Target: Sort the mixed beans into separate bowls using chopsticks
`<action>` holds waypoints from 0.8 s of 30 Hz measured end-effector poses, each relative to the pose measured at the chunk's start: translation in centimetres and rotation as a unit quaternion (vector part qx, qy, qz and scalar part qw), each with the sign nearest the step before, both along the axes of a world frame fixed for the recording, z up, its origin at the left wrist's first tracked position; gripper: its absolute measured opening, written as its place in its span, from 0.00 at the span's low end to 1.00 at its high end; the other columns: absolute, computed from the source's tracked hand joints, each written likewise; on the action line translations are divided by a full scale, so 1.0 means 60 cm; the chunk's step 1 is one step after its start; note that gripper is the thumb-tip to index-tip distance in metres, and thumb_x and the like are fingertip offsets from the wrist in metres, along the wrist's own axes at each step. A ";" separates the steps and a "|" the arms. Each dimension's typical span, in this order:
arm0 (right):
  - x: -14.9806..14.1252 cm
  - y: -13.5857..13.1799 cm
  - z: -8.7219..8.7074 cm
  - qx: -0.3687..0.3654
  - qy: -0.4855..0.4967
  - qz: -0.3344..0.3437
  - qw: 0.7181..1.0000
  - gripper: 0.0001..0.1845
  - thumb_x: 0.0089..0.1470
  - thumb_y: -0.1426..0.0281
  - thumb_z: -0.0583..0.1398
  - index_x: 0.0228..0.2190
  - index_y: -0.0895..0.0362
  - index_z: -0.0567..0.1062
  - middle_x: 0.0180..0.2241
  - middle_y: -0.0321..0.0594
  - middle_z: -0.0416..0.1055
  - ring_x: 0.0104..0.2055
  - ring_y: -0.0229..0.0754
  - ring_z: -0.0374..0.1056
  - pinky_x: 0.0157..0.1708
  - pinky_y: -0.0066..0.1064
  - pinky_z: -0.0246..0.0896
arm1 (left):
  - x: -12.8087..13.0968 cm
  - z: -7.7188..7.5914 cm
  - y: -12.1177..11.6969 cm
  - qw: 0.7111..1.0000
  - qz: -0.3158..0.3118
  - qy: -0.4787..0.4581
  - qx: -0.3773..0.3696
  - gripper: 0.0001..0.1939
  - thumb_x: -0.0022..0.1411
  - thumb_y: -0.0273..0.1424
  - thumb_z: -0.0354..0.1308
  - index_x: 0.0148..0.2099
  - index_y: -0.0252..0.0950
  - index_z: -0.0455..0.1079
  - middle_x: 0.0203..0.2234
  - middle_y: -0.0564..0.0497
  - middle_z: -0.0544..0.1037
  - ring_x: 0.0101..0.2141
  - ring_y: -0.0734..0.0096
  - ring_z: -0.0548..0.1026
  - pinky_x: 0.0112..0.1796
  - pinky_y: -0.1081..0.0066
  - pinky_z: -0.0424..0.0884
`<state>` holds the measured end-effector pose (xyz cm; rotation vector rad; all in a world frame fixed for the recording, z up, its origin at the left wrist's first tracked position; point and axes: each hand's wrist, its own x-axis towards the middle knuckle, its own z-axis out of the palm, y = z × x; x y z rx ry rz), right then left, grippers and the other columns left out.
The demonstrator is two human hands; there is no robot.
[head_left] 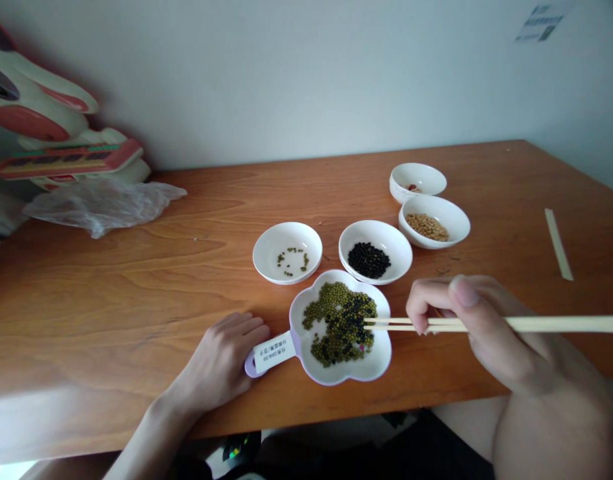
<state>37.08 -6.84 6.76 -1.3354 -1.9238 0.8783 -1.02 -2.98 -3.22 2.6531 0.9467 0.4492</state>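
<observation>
A flower-shaped white dish (336, 371) with a labelled handle (272, 353) holds a mix of green and black beans (341, 323) near the table's front edge. My left hand (221, 360) rests on the table with curled fingers touching the handle's end. My right hand (479, 327) grips a pair of wooden chopsticks (486, 325), whose tips lie over the beans at the dish's right side.
Behind the dish stand a white bowl (287, 252) with a few green beans, a bowl (375, 251) of black beans, a bowl (434, 221) of yellow beans, and a further bowl (417, 181). A paper chopstick sleeve (558, 244) lies right; a plastic bag (103, 203) far left.
</observation>
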 end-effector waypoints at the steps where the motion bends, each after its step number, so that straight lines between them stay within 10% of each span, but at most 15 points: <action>1: 0.001 0.001 -0.001 -0.002 0.001 0.004 1.000 0.36 0.75 0.46 0.43 0.28 0.52 0.74 0.26 0.35 0.73 0.29 0.39 0.68 0.33 0.33 0.59 | 0.000 0.000 0.000 1.000 0.000 0.000 -0.001 0.14 0.73 0.25 0.55 0.32 0.39 0.62 0.27 0.51 0.73 0.28 0.64 0.68 0.32 0.64 0.58; 24: 0.002 0.003 -0.016 -0.005 -0.014 0.024 1.000 0.33 0.77 0.50 0.41 0.30 0.51 0.74 0.28 0.34 0.75 0.32 0.40 0.71 0.35 0.35 0.60 | -0.007 -0.007 -0.002 1.000 0.008 0.020 0.002 0.12 0.72 0.27 0.57 0.33 0.40 0.64 0.28 0.50 0.74 0.29 0.61 0.69 0.33 0.63 0.59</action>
